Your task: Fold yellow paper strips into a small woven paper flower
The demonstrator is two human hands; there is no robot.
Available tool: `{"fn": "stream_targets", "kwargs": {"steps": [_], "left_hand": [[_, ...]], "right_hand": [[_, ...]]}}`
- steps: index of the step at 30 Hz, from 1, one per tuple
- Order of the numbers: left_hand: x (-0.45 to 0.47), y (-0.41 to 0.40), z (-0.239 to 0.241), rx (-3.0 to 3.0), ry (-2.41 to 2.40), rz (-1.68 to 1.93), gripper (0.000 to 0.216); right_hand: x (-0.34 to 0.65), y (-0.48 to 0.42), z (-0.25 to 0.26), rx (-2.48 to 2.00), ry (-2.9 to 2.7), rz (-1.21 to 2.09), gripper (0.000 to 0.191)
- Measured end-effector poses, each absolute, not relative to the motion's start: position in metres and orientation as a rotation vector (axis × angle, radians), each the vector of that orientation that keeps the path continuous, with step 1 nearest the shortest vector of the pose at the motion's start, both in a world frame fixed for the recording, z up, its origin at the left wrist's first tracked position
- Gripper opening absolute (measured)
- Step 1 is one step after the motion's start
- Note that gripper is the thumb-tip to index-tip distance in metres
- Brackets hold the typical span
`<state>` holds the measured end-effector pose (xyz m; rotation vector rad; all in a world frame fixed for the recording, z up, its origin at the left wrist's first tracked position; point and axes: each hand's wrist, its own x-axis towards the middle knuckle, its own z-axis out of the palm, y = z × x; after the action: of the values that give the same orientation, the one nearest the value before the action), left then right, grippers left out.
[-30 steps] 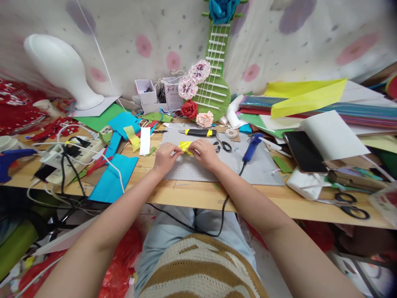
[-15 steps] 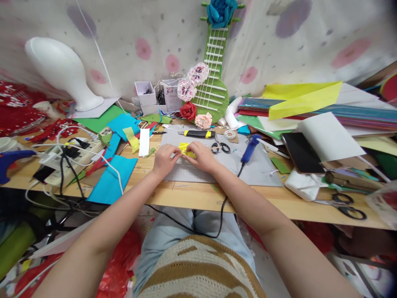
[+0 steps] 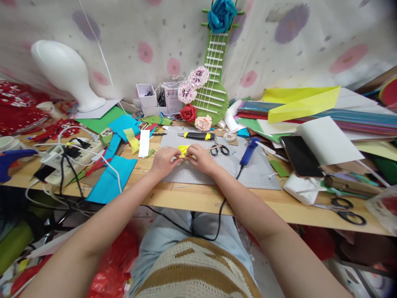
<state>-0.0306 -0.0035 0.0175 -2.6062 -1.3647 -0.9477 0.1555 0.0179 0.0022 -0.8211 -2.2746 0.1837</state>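
A small piece of yellow paper (image 3: 184,150) is pinched between both hands just above a grey cutting mat (image 3: 260,174) on the wooden table. My left hand (image 3: 163,160) grips its left side with curled fingers. My right hand (image 3: 201,158) closes on its right side, fingertips pressed against the paper. Part of the paper is hidden by the fingers.
A yellow-black utility knife (image 3: 196,135), small scissors (image 3: 219,150) and a blue glue gun (image 3: 248,151) lie behind the hands. A phone (image 3: 300,156), paper stacks (image 3: 313,109) and large scissors (image 3: 345,209) sit right. Blue paper (image 3: 110,180) and a power strip (image 3: 66,159) lie left.
Both hands stay on the yellow paper and have drawn slightly closer together, reworking it. The camera has tilted a little; the rest of the table has not moved.
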Motion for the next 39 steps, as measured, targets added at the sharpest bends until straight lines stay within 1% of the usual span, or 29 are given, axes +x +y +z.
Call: {"fn": "stream_targets", "kwargs": {"steps": [3, 6, 11, 20, 26, 31, 34, 39], "left_hand": [[-0.0301, -0.0042, 0.0179, -2.593, -1.457, -0.959, 0.015], [-0.0296, -0.0034, 0.0183, -2.572, -1.545, -0.952, 0.017], [-0.0294, -0.0011, 0.0201, -2.571, -1.519, -0.943, 0.017], [-0.0243, -0.0057, 0.0173, -2.494, -1.384, -0.803, 0.016], [-0.0244, -0.0044, 0.0149, -2.432, -1.315, -0.823, 0.020], [-0.0269, -0.0025, 0.0168, -2.479, -1.217, -0.736, 0.022], [-0.0281, -0.0035, 0.0169, -2.472, -1.197, -0.682, 0.025], [-0.0281, -0.0066, 0.0133, -2.410, -1.265, -0.736, 0.024]], "right_hand": [[0.1552, 0.0167, 0.0027, -0.834, -2.319, 0.150, 0.006], [0.1551, 0.0151, 0.0036, -0.833, -2.382, 0.061, 0.014], [0.1558, 0.0125, 0.0043, -0.867, -2.399, -0.017, 0.018], [0.1525, 0.0143, -0.0029, -0.839, -2.294, 0.207, 0.011], [0.1531, 0.0119, -0.0007, -0.885, -2.325, 0.177, 0.012], [0.1535, 0.0095, 0.0007, -0.959, -2.348, 0.094, 0.009], [0.1532, 0.0099, 0.0001, -0.956, -2.336, 0.134, 0.006], [0.1522, 0.0122, -0.0010, -0.927, -2.325, 0.211, 0.008]]}}
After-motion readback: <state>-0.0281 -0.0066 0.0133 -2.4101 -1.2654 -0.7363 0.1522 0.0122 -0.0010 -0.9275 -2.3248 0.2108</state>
